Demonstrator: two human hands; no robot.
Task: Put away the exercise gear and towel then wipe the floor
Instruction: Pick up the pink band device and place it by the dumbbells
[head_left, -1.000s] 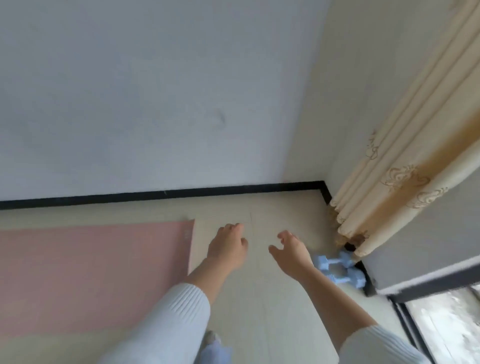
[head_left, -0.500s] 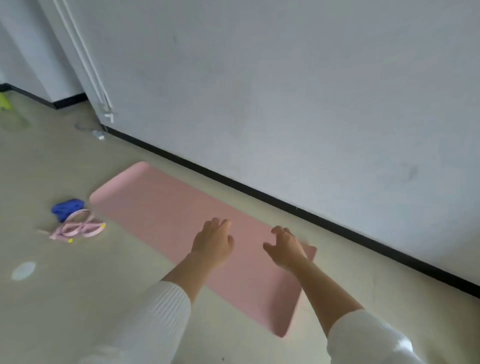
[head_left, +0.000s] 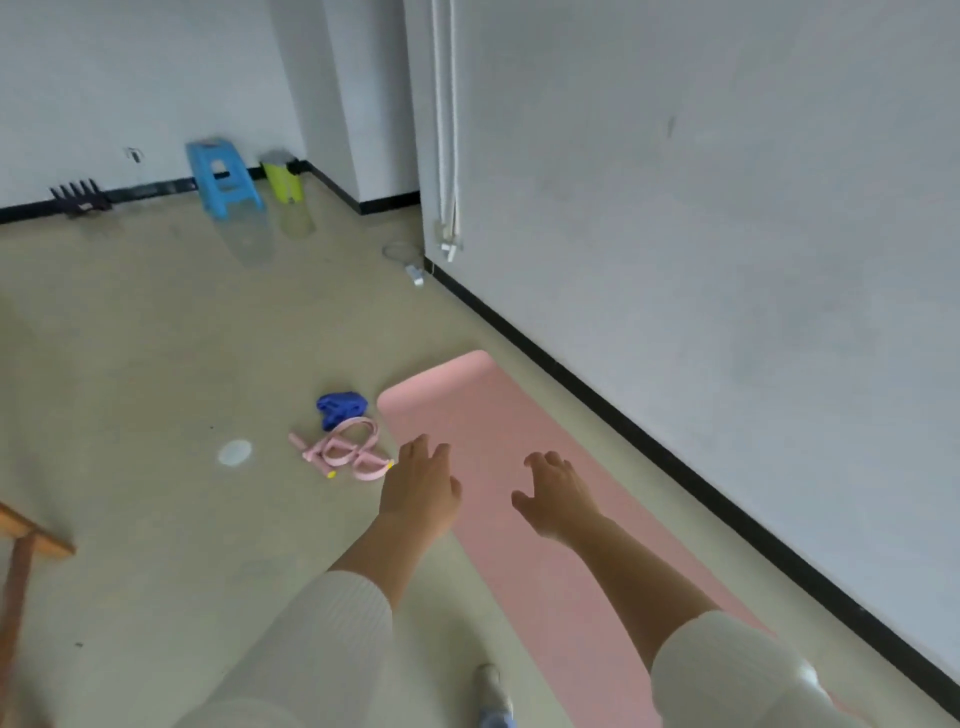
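A pink exercise mat (head_left: 488, 415) lies flat on the floor along the right wall. Left of its far end sit a pink resistance band (head_left: 349, 452) and a blue cloth (head_left: 340, 408) just behind it. My left hand (head_left: 421, 488) hovers over the mat's left edge with fingers spread, holding nothing. My right hand (head_left: 558, 493) is stretched out above the mat, fingers loosely spread, also empty. Both hands are above the floor, not touching the mat.
A blue plastic stool (head_left: 223, 179) and a yellow-green bin (head_left: 283, 176) stand at the far wall. A dark rack (head_left: 78, 197) sits far left. A wooden furniture leg (head_left: 23, 561) is at the left edge. A round white spot (head_left: 235, 452) marks the floor.
My view has swung left from the curtain corner with the blue dumbbells to the mat's far end. The stool, bin, band and cloth came into view. Both hands stay stretched out and empty.
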